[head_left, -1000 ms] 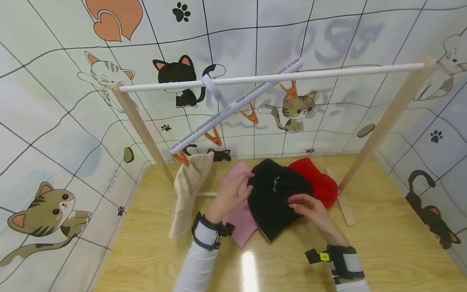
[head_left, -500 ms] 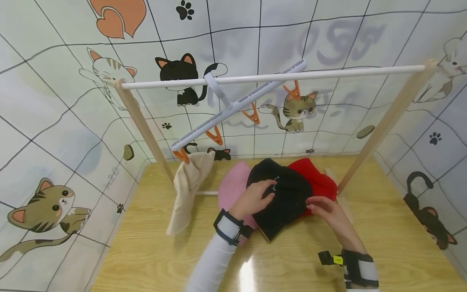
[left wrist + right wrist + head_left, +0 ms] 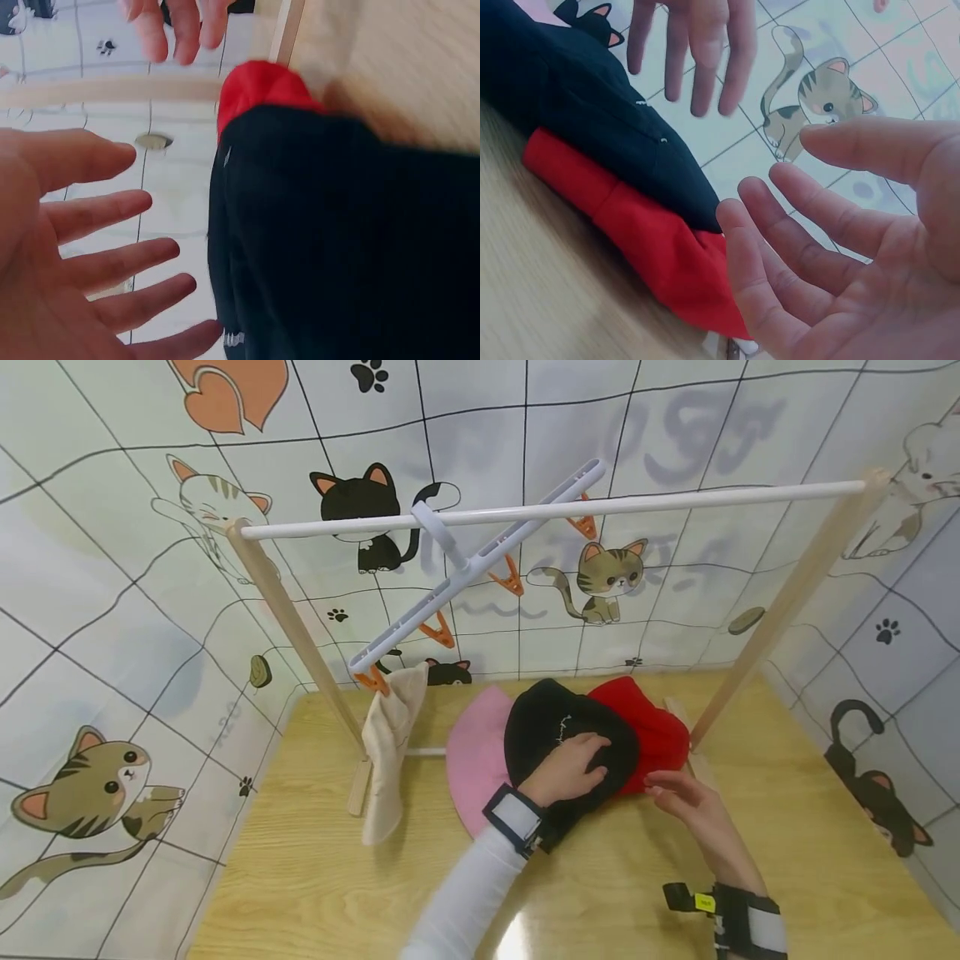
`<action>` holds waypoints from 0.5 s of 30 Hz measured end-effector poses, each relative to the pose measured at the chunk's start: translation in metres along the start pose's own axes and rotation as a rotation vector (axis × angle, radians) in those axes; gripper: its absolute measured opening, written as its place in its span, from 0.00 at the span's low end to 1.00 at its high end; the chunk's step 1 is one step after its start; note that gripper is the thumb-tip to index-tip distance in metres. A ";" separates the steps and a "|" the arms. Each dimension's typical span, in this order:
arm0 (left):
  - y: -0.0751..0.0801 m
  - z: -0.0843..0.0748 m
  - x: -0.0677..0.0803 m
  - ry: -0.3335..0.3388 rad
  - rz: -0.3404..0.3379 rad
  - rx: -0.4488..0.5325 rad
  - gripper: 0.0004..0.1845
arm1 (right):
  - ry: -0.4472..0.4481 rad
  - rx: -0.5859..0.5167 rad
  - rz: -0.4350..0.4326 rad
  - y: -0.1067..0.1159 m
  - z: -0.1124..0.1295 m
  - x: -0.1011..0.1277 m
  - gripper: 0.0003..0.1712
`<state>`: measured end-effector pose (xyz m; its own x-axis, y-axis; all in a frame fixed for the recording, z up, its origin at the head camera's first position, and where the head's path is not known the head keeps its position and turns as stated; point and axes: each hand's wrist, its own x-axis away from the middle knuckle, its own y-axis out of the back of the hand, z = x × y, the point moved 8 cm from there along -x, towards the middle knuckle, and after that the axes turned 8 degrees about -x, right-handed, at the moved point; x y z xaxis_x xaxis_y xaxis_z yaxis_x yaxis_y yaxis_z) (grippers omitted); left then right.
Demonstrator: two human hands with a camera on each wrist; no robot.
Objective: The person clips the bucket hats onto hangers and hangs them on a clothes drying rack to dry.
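Three hats lie overlapping on the table: a pink hat at left, a black hat with white lettering in the middle, a red hat at right, partly under the black one. My left hand is over the black hat and covers part of it. The left wrist view shows its fingers spread, holding nothing. Near the red hat's front edge is my right hand, fingers relaxed and slightly bent, holding nothing. In the right wrist view, the red hat lies beside my right hand.
A white rail on wooden posts spans the space above the hats. From it hangs a tilted grey-blue hanger with several orange clips. Its lowest clip holds a cream cloth item. Cat-patterned walls surround the wooden table.
My left hand has moved right, from the pink hat across to over the black hat. My right hand has shifted right and slightly toward me. The hanger and cream item have swung slightly.
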<state>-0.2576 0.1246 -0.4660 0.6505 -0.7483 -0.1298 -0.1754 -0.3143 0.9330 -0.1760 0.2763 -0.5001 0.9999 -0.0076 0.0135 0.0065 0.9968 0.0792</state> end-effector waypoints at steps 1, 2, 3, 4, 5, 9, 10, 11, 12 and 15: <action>-0.003 -0.004 -0.003 0.003 0.014 -0.013 0.23 | -0.006 0.004 -0.001 0.001 -0.001 0.001 0.23; -0.005 -0.007 -0.005 0.004 0.030 -0.033 0.23 | -0.013 0.011 -0.004 0.001 -0.001 0.002 0.23; -0.008 -0.011 -0.008 0.008 0.047 -0.053 0.23 | -0.022 0.018 -0.008 0.002 -0.002 0.003 0.23; -0.011 -0.014 -0.010 0.015 0.065 -0.077 0.23 | -0.036 0.030 -0.016 0.003 -0.002 0.004 0.24; -0.014 -0.017 -0.013 0.028 0.087 -0.098 0.23 | -0.049 0.040 -0.022 0.004 -0.003 0.005 0.25; -0.026 -0.026 -0.019 0.090 0.139 -0.204 0.24 | -0.087 0.055 -0.047 0.009 -0.006 0.009 0.28; -0.029 -0.028 -0.019 0.104 0.146 -0.231 0.24 | -0.095 0.059 -0.055 0.010 -0.007 0.010 0.28; -0.032 -0.030 -0.019 0.118 0.154 -0.250 0.24 | -0.101 0.059 -0.060 0.010 -0.007 0.011 0.29; -0.034 -0.032 -0.019 0.130 0.158 -0.268 0.24 | -0.110 0.061 -0.066 0.011 -0.008 0.011 0.30; -0.039 -0.038 -0.017 0.168 0.167 -0.294 0.25 | -0.131 0.071 -0.082 0.012 -0.011 0.013 0.31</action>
<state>-0.2343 0.1720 -0.4879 0.7474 -0.6610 0.0665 -0.0854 0.0037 0.9963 -0.1624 0.2893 -0.5101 0.9856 -0.1037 0.1339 0.0824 0.9844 0.1557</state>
